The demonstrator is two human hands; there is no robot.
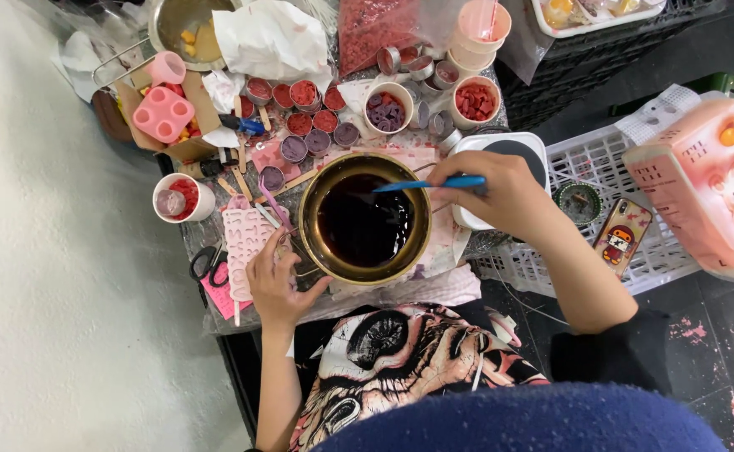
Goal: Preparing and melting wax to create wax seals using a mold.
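Note:
A metal bowl [310,234] full of dark liquid stands in the middle of a small cluttered table. My right hand [501,192] holds a thin blue stick [430,183] whose tip reaches over the liquid. My left hand [276,280] rests on the table's near edge against the bowl's left side, fingers spread beside a pink mould [245,238].
Several small tins of red and purple wax [304,92] and two white cups [476,102] sit behind the bowl. A pink four-hole mould [163,113], scissors [208,264], a white crate [593,159] with a phone [622,234], and a pink box [710,188] lie around.

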